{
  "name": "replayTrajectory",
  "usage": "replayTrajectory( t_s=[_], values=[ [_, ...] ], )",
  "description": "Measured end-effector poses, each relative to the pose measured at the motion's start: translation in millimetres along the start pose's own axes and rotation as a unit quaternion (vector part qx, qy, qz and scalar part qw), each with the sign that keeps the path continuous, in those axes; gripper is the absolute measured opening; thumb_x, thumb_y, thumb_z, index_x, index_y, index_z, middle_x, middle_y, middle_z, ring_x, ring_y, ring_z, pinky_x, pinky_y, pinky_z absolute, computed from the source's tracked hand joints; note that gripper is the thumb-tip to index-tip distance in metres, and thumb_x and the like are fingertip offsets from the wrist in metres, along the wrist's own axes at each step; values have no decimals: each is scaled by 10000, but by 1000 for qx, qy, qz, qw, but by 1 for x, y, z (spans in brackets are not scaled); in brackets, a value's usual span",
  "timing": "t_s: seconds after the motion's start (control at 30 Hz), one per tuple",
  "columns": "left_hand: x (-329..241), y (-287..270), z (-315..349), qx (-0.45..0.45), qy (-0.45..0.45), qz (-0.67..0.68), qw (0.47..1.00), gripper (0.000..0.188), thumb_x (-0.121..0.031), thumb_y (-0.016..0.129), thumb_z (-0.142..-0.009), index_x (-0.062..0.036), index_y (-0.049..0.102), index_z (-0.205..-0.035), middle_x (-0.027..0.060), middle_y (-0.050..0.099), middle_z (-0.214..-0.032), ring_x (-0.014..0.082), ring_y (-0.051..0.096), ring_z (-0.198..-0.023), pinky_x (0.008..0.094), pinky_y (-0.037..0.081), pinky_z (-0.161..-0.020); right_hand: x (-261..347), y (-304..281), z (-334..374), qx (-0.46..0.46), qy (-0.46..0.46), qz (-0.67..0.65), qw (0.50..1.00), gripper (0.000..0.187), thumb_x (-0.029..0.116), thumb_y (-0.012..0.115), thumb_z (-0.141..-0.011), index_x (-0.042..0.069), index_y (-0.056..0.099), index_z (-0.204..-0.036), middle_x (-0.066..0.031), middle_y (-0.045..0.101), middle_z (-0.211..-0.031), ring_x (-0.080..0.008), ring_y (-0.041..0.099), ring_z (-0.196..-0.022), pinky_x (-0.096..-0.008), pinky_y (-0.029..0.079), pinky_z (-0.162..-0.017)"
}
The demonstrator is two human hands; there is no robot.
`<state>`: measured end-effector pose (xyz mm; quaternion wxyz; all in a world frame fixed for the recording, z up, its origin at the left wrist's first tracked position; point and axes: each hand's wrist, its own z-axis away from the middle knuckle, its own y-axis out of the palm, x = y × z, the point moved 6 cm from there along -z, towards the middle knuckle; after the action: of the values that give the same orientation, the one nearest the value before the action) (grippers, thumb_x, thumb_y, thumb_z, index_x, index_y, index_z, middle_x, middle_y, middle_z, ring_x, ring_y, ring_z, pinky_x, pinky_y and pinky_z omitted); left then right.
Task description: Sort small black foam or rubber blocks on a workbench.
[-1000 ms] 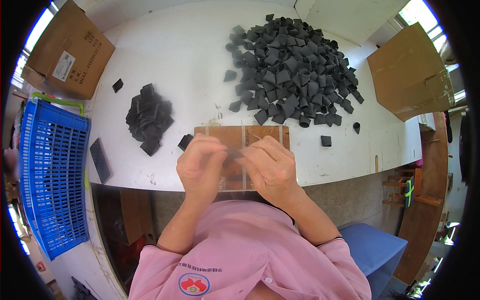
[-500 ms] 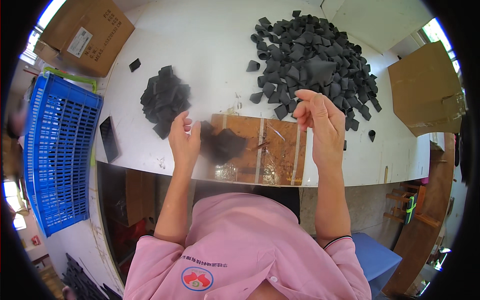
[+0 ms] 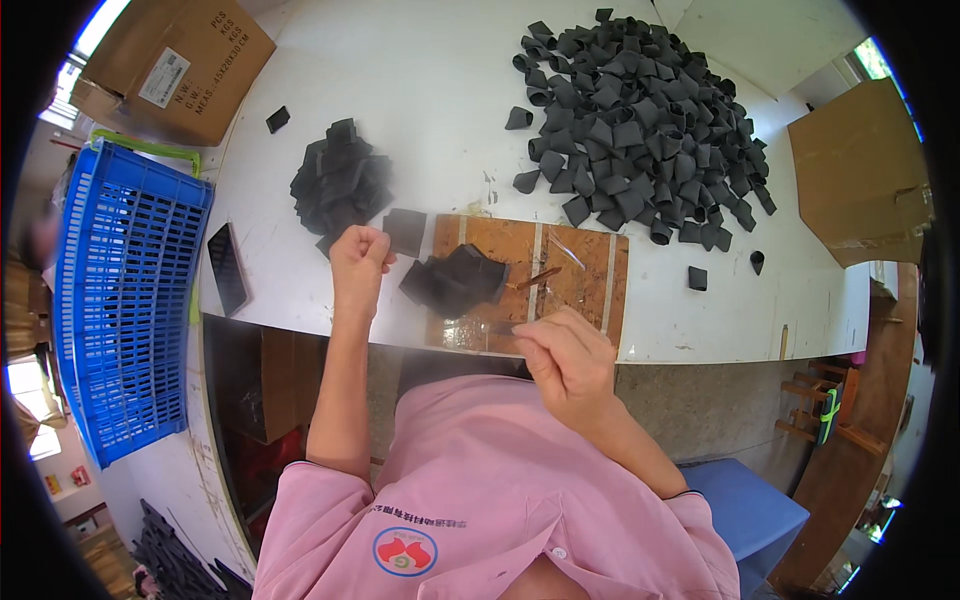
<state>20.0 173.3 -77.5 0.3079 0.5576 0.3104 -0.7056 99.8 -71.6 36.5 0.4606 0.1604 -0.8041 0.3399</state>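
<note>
My left hand is closed in a pinch at the corner of a flat black square piece, beside a loose heap of flat black pieces. Just to its right, a smaller stack of black pieces overlaps the left side of a brown board with pale strips. Over the near edge of that board, my right hand has its thumb and fingers pressed together. Whatever lies between those fingertips is too small to make out. A thin brown pointed tool rests on the board.
A large pile of black looped pieces covers the far right of the white table. Cardboard boxes stand at both sides. On the left are a blue plastic crate and a dark phone. A blue stool is at lower right.
My right hand has come down and left, from the large pile to the board's near edge, and its fingers have closed. My left hand has closed on a flat piece. A blurred piece above the pile is gone.
</note>
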Motion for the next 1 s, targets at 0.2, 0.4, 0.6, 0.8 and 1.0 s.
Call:
replayTrajectory(
  t_s=[0.2, 0.4, 0.6, 0.8, 1.0],
  values=[
    [-48, 75, 90, 344, -249, 287, 858, 124, -115, 602, -798, -27, 518, -818, 48, 543, -656, 121, 532, -561, 211, 412, -516, 33, -6, -16, -69, -77, 92, 990, 283, 43, 664, -667, 26, 579, -937, -104, 546, -940, -293, 527, -854, -321, 458, -661],
    [-56, 103, 129, 369, -212, 330, 843, 223, -134, 602, -792, -2, 529, -956, 67, 589, -793, 115, 565, -660, 199, 436, -551, -33, 7, 18, 25, 320, -538, 780, 152, 122, 608, -804, 14, 566, -902, -88, 597, -898, -159, 566, -832, -280, 465, -697],
    [-77, 107, 122, 292, -110, 289, 905, 235, -157, 620, -782, 3, 536, -932, 63, 591, -758, 92, 540, -628, 193, 422, -547, -34, -4, 13, -16, 324, -587, 742, 157, 138, 604, -815, 17, 572, -909, -50, 610, -828, -121, 580, -739, -278, 487, -688],
    [-78, 111, 124, 304, -91, 206, 926, 102, -66, 611, -783, -4, 565, -849, 46, 585, -723, 63, 515, -601, 174, 396, -531, -44, -3, 19, -4, 344, -542, 766, 188, 134, 617, -803, 14, 570, -940, -46, 598, -817, -122, 565, -706, -265, 472, -656],
    [-74, 104, 119, 210, 21, 44, 977, 51, 1, 609, -777, -3, 563, -797, 18, 575, -681, 41, 505, -604, 166, 405, -546, -6, -40, 2, -160, 67, 135, 976, 253, 141, 674, -728, -27, 561, -878, -93, 526, -831, -172, 547, -643, -261, 452, -583]
  ],
)
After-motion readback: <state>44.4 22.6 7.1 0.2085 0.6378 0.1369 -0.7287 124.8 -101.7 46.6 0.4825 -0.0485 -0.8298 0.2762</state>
